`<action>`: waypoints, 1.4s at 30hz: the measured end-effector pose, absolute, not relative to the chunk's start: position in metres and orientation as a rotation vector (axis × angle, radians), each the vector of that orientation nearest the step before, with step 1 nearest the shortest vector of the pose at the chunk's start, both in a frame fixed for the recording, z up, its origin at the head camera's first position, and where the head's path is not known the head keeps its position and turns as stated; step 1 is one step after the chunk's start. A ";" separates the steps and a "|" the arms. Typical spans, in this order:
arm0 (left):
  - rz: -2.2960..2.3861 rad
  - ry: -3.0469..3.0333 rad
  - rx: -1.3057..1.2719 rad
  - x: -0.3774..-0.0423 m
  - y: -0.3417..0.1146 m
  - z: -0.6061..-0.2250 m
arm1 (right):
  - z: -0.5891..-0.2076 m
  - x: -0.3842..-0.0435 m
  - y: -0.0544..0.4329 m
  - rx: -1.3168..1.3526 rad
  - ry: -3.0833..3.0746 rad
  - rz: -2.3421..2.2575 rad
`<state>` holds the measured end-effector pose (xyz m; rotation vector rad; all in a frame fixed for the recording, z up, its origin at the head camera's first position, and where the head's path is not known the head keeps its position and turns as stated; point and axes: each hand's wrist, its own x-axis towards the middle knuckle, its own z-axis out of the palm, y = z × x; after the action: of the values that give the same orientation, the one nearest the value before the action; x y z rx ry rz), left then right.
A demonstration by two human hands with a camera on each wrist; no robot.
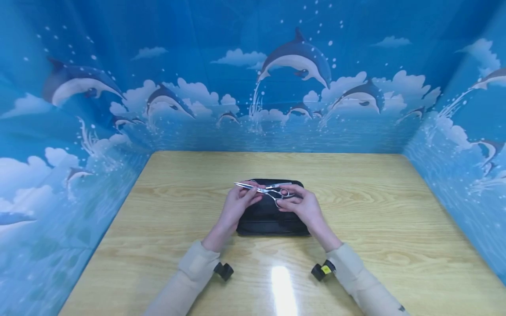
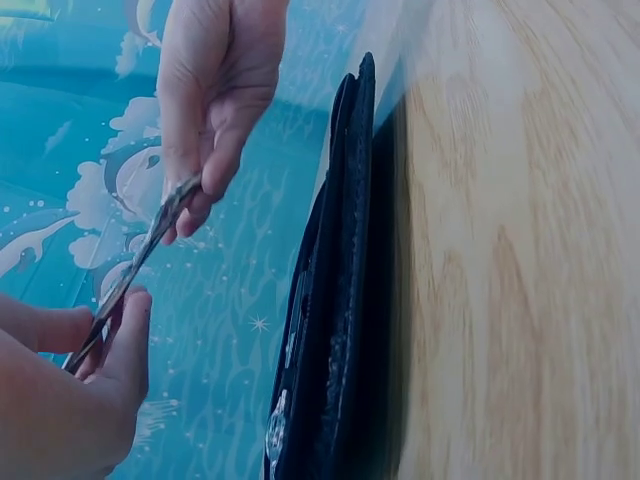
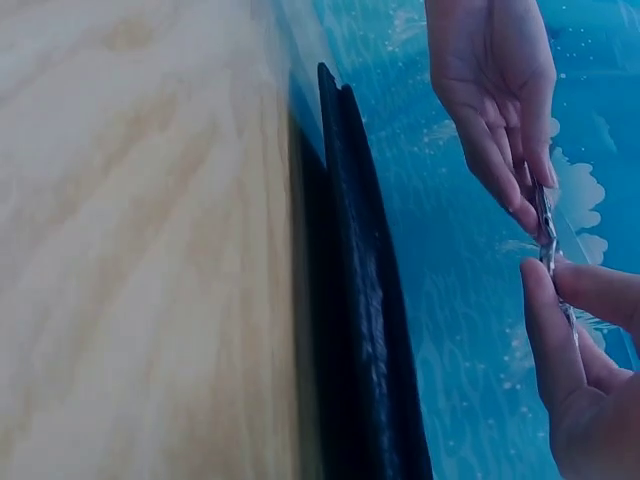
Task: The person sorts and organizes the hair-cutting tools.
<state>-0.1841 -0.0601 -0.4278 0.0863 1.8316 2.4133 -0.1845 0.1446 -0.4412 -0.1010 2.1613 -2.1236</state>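
Both hands hold a pair of silver scissors (image 1: 262, 190) above a black case (image 1: 272, 219). My left hand (image 1: 236, 204) pinches the blade side near the pivot, and the pointed tips extend left past the fingers. At the other end, my right hand (image 1: 304, 206) grips the finger rings between thumb and fingers. From the left wrist, the scissors (image 2: 140, 255) show edge-on as a thin slanted strip between the hands. The right wrist view also has them edge-on, raised off the case (image 3: 370, 300).
Beneath the scissors, another slim silver piece (image 1: 280, 185) shows at the case's far part. The case lies on a wood-grain table (image 1: 189, 184). Blue dolphin-print cloth (image 1: 221, 92) walls the table at the back and sides.
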 end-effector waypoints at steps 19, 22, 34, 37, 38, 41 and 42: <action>2.266 1.980 0.146 -0.184 -0.060 -0.424 | -0.438 -0.191 0.159 -0.148 2.240 -2.019; 2.258 1.990 0.155 -0.185 -0.060 -0.424 | -0.436 -0.191 0.162 -0.143 2.236 -2.022; 2.237 2.058 0.218 -0.193 -0.076 -0.420 | -0.435 -0.196 0.189 -0.095 2.218 -2.036; 2.232 2.137 0.205 -0.196 -0.081 -0.420 | -0.436 -0.197 0.199 -0.098 2.222 -2.033; 2.227 2.170 0.187 -0.197 -0.083 -0.421 | -0.436 -0.198 0.202 -0.096 2.227 -2.029; 2.183 2.267 0.136 -0.200 -0.088 -0.421 | -0.438 -0.200 0.212 -0.095 2.251 -2.017; 2.146 2.314 0.122 -0.200 -0.090 -0.422 | -0.438 -0.200 0.215 -0.095 2.264 -2.010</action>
<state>-0.2004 -0.0896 -0.4219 0.1225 2.3137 2.1464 -0.2001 0.2153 -0.4384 -0.0953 2.2638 -2.0104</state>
